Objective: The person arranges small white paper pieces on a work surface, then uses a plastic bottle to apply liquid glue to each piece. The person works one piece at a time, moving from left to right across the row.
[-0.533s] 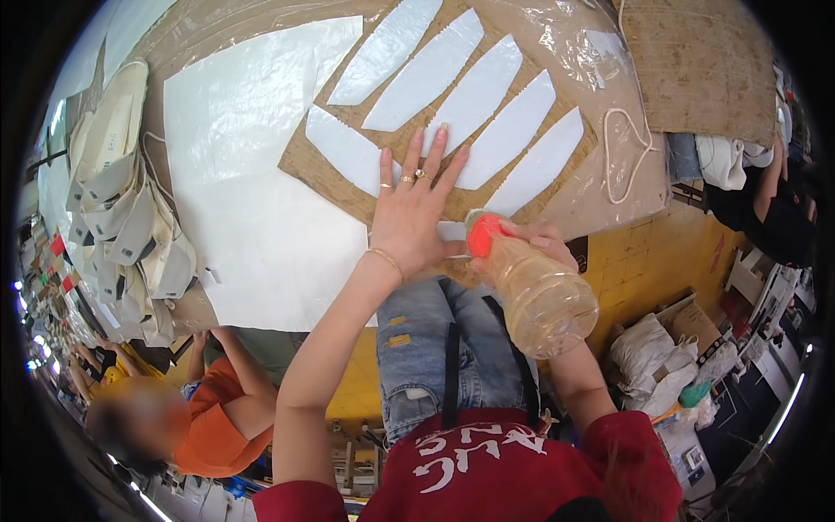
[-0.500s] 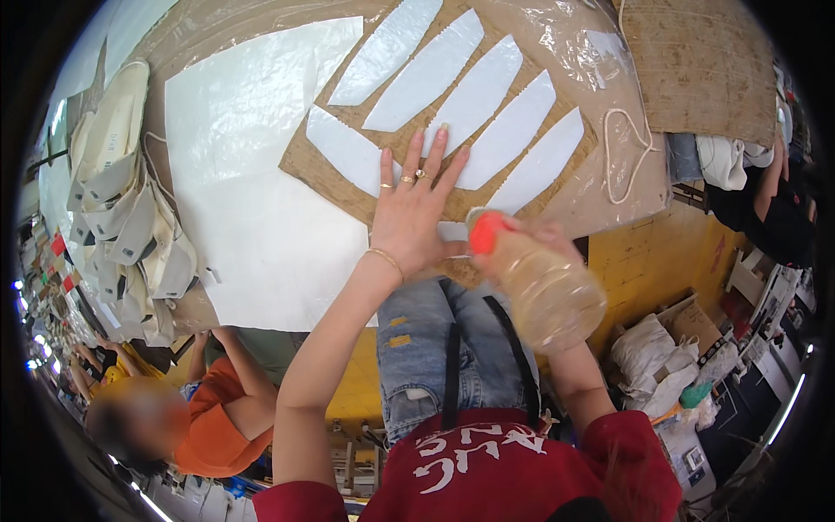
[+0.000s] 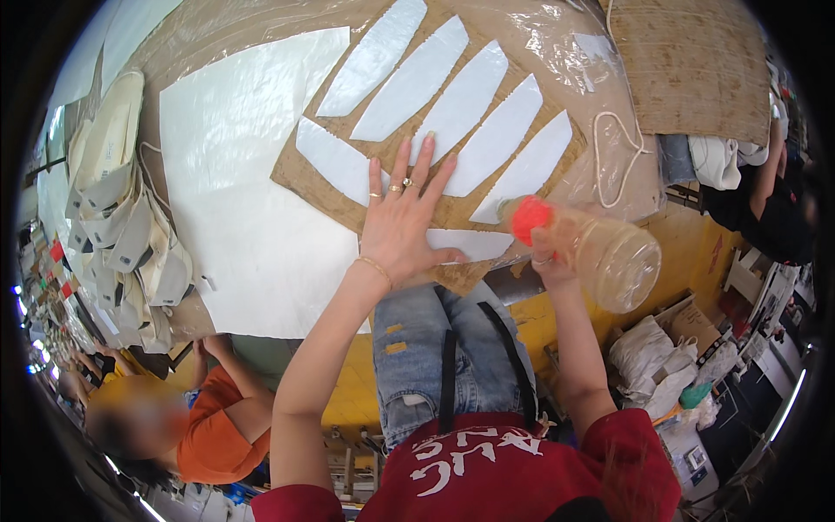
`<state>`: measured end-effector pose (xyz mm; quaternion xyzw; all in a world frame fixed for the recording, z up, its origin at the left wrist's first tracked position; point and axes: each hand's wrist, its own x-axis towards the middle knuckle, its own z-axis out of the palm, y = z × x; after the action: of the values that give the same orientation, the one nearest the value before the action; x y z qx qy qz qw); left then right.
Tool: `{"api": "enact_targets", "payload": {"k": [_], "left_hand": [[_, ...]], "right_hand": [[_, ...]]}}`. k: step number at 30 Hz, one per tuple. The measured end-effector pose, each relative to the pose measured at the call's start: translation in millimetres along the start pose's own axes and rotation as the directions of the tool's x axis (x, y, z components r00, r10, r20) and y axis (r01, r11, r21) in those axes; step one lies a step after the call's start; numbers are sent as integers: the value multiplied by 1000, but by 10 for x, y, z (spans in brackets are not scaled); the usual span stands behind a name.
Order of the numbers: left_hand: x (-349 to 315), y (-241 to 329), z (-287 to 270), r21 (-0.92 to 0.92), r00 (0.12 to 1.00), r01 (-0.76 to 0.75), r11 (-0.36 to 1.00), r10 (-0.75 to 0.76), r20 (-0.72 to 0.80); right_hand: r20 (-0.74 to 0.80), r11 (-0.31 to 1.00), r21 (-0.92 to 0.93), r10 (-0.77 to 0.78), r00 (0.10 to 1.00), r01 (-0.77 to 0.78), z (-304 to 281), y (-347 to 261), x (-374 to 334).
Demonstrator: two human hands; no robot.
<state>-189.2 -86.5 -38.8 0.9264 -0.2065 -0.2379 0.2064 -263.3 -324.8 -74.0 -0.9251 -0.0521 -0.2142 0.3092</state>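
My left hand lies with spread fingers on a brown board, its fingertips at the lower end of a white cut piece. Several such white pieces with pointed ends and one jagged edge lie on the board, most of them slanting side by side. One piece lies crosswise along the near edge, by my left thumb. My right hand is closed round the red-topped neck of a clear plastic bottle. The bottle is tilted, its mouth toward the board and its base to the right; pale liquid seems to be inside.
A large white sheet covers the table left of the board. Stacked shoe parts stand at the far left. A cord loop lies on the right, near another brown board. A person in orange sits at lower left.
My right hand has swung the bottle rightward, and the bottle now lies nearer to level. The crosswise near piece shows more fully. My left hand stays on the board.
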Motion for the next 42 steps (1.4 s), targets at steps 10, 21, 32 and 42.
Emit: {"api": "enact_targets", "payload": {"k": [10,21,32,42], "left_hand": [[20,2,44,2,1000,15,1000,-15,0],[19,30,25,-4,1000,18,1000,-18,-1],[27,71,-3,20,1000,18,1000,-19,19],[34,51,16,16,1000,17,1000,-17,16]], "right_hand": [[-117,998,-54,-40,992,34,2,62,166],[-270,968,-240,-138,953,72,110,610,1002],[-291,984,-114,101,951,-139,121,646,1098],[-288,968,-51,222,931,-247,-35,471,526]]}}
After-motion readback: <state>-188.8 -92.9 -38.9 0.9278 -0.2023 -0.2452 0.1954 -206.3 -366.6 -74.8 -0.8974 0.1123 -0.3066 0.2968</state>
